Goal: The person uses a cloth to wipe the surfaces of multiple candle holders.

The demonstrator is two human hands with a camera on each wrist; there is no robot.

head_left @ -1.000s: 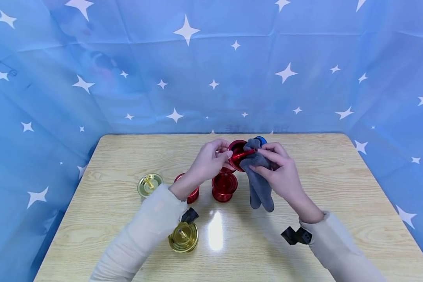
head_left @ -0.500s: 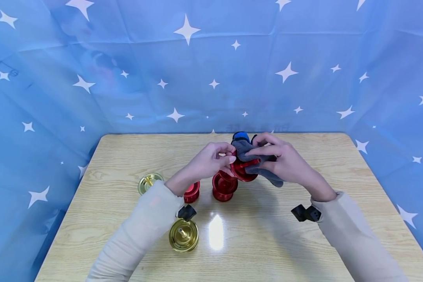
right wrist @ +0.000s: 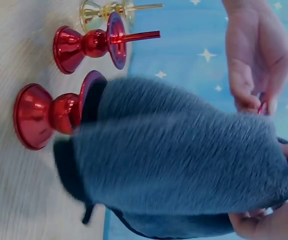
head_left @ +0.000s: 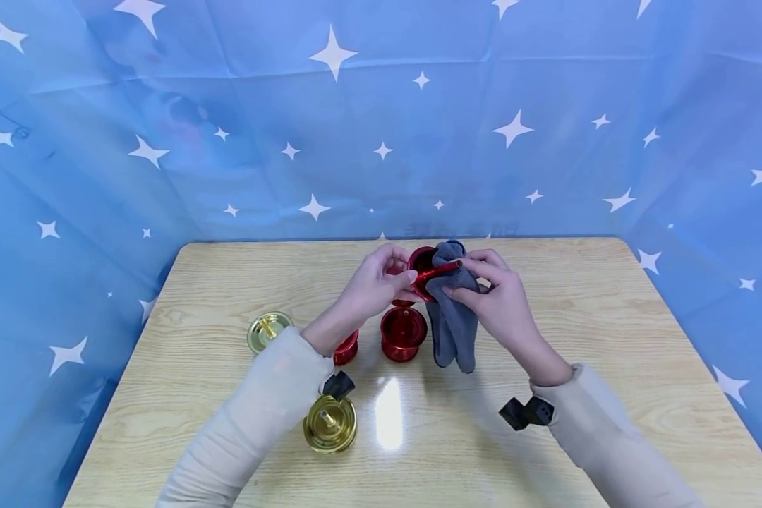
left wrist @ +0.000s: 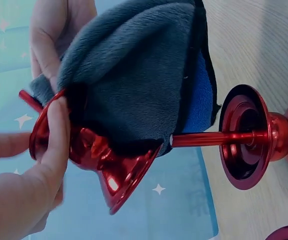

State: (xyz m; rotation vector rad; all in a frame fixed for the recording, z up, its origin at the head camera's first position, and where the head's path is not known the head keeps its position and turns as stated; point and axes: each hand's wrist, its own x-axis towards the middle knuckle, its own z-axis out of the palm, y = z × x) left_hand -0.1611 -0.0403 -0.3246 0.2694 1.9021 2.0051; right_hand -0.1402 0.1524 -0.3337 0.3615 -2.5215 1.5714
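Observation:
A red metal candle holder (head_left: 421,261) with a thin rod in its dish is tilted above the table. My left hand (head_left: 381,281) grips it by the dish rim, as the left wrist view shows, and its flared foot (left wrist: 121,182) points away from the fingers. My right hand (head_left: 498,296) pinches a grey plush cloth (head_left: 454,321) between thumb and fingers. Part of that cloth lies against the dish, beside the rod, and the rest hangs down. A blue backing (left wrist: 198,95) shows on the cloth in the left wrist view.
Another red candle holder (head_left: 403,333) stands upright just below my hands. A further red holder (head_left: 347,348) is partly hidden by my left wrist. Two gold ones, a pale one (head_left: 263,337) and a darker one (head_left: 330,427), stand left on the wooden table (head_left: 609,317).
Half a second ago the cloth was swung up over the far rim and the dish tipped toward me. Now the cloth hangs down again, the dish has turned back, and my right hand is lower and farther left.

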